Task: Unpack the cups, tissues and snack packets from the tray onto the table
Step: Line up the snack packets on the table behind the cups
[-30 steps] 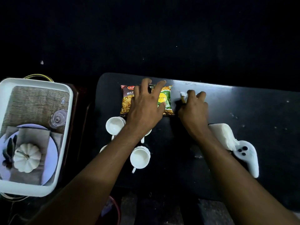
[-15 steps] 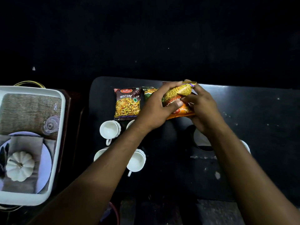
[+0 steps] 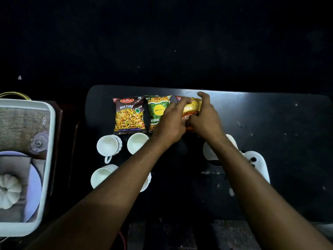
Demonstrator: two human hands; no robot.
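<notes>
Taking the green packet [image 3: 158, 112] as the landmark: nearest the person, below and left of it, four white cups [image 3: 109, 145] stand mouth-up in a square on the black desk [image 3: 270, 123], one largely hidden under the left forearm; to the lower right lies a white object [image 3: 257, 165] with dark dots, partly hidden, which I cannot identify. Far left of it sits a white tray [image 3: 48, 159] holding a woven mat, a glass and a small white pumpkin [image 3: 9, 190]. Just right of the green packet, both hands close on an orange packet [image 3: 192, 109]: the left hand [image 3: 171, 121] curls over its near-left edge and the right hand [image 3: 205, 116] wraps its right side, probably squaring it into the row. The green packet reads "Let's Try"; the brown packet [image 3: 129, 115] to its left reads "MIXTURE" under a red logo. The orange one's lettering is covered.
</notes>
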